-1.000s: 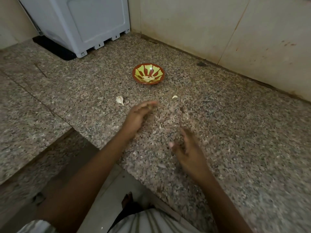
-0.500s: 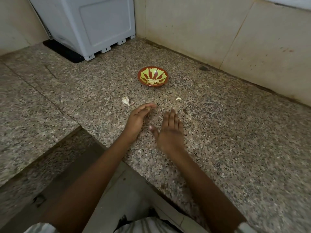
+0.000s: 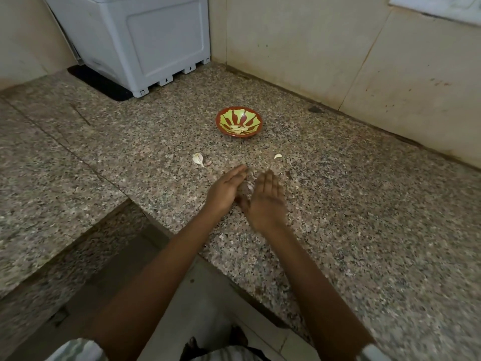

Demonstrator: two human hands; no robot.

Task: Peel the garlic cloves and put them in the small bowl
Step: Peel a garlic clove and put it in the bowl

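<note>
A small red and green bowl (image 3: 239, 122) sits on the granite counter (image 3: 351, 204) and holds several peeled cloves (image 3: 238, 129). An unpeeled garlic clove (image 3: 198, 159) lies left of centre, and a small peeled bit (image 3: 278, 156) lies to the right. My left hand (image 3: 226, 190) and my right hand (image 3: 266, 198) stand edge-on to the counter with straight fingers, facing each other. Between them lies a heap of garlic skins (image 3: 247, 187), mostly hidden by the palms.
A grey plastic appliance (image 3: 140, 40) stands on a black mat at the back left. Tiled walls close the back and right. The counter's front edge (image 3: 182, 241) drops to the floor near my legs.
My right hand has swept left across the counter and turned on its edge, closing in on my left hand. The skins are now gathered between the two palms.
</note>
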